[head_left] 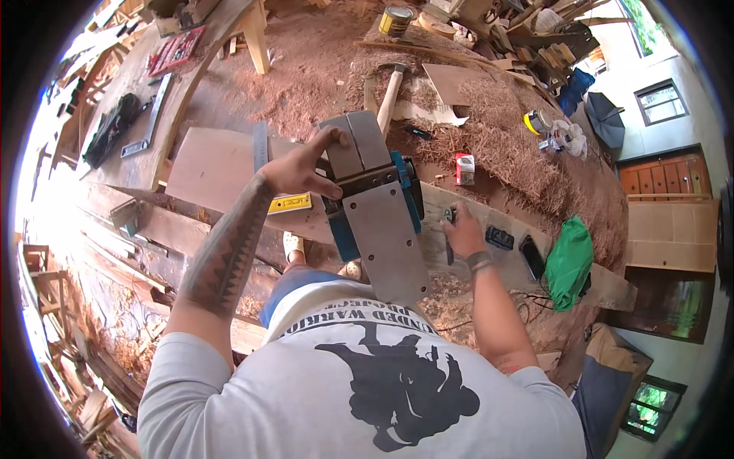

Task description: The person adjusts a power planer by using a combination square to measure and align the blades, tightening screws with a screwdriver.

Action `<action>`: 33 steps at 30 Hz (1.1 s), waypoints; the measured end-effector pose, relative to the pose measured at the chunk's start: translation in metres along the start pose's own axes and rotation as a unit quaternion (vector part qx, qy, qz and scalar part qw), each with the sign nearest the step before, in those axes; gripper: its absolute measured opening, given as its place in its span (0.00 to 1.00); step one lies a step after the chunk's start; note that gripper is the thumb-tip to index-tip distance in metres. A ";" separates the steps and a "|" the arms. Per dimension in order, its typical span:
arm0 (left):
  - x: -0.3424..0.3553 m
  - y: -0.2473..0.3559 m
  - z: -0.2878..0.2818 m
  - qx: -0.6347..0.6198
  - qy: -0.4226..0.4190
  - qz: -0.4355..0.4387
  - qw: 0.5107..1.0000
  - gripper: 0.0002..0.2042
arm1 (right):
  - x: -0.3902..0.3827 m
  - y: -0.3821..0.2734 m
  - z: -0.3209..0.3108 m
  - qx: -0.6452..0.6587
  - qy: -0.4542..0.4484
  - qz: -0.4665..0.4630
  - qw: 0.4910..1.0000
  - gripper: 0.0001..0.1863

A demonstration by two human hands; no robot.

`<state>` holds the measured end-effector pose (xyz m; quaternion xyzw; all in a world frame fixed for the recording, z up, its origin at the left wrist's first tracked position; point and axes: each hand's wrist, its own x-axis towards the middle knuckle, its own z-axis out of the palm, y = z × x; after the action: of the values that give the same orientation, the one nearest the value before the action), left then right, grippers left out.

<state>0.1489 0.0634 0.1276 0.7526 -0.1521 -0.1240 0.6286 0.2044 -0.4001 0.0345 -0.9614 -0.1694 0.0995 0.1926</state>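
My left hand (304, 168) grips a blue electric planer (384, 233) held with its grey metal sole facing up, thumb and fingers around its near side by the blade slot. My right hand (464, 233), just right of the planer over a wooden board (436, 197), is closed on a small dark metal tool (449, 216), whose exact kind I cannot make out. A yellow level (289, 203) and a steel rule (260, 145) lie left of the planer. A black phone (532, 257) and a small dark case (498, 237) rest right of my right hand.
A hammer (393, 92) and red-and-white box (464, 170) lie beyond. A green bag (567, 264) sits at right. A bench (176, 69) carries a square (149, 115) and red tool case (174, 50). Shavings, cans (395, 21) and lumber surround me; a cabinet (669, 306) stands far right.
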 end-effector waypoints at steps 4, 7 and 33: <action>-0.004 0.009 0.002 0.007 0.007 -0.014 1.000 0.42 | 0.005 -0.029 -0.028 0.228 -0.078 0.080 0.967 0.23; -0.001 0.012 0.003 0.024 0.004 -0.028 0.999 0.42 | 0.002 -0.073 -0.068 0.461 -0.034 0.043 0.886 0.17; 0.007 0.015 0.002 0.145 -0.015 -0.004 0.989 0.42 | 0.060 -0.263 -0.118 -0.112 -0.097 -0.572 0.807 0.17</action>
<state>0.1537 0.0562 0.1423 0.8346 -0.1750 -0.1144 0.5097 0.2146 -0.1895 0.2403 -0.6908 -0.7163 0.0446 0.0879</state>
